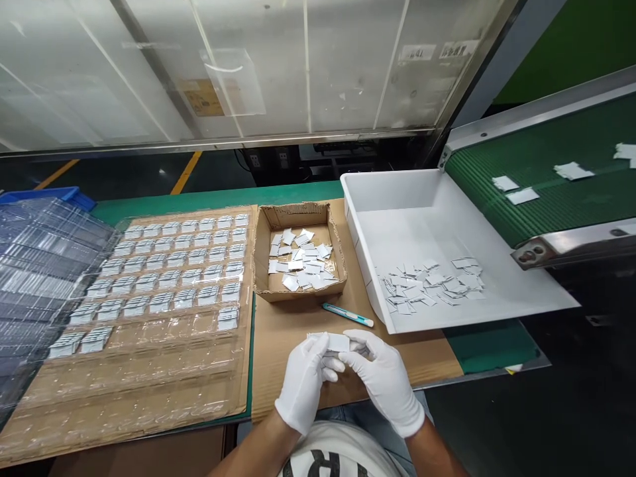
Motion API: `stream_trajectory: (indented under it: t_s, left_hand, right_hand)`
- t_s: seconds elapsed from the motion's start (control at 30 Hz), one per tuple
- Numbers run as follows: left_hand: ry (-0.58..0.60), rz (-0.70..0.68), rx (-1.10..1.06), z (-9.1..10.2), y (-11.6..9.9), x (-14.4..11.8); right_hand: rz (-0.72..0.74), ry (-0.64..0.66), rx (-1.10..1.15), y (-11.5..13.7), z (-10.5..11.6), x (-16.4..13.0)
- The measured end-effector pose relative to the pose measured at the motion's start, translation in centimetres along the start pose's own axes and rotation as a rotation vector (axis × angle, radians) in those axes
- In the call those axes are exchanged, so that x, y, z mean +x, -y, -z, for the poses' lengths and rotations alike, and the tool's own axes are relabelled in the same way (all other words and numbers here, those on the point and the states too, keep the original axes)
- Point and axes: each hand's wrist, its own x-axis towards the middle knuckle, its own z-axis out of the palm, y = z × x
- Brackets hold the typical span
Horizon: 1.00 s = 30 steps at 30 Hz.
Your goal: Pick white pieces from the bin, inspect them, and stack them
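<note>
Both hands, gloved in white, are brought together over the near edge of the worktop [218, 194], forearms angled inward from below. A small stack of pieces [339, 342] is grasped between them: its left end is held by the left hand [303, 381], thumb on top, and its right end is pinched by the fingertips of the right hand [387, 377]. The pieces are thin, flat, rectangular and pale grey-white, the top face plain. They are held just in front of the knife [348, 315], between the tray [134, 368] and the tub [402, 228]. A large dark "R" can be read on the shirt [342, 440]; the labels [460, 50] on the panel [278, 66] are too small to be made out.
</note>
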Motion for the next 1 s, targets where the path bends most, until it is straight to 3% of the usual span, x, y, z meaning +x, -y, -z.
stream_trajectory:
  t_s: [1.0]
  left_hand:
    - [-0.022,-0.044,0.072,0.22,0.44,-0.05]
  right_hand:
    - [-0.046,0.004,-0.003,-0.07,-0.06,-0.05]
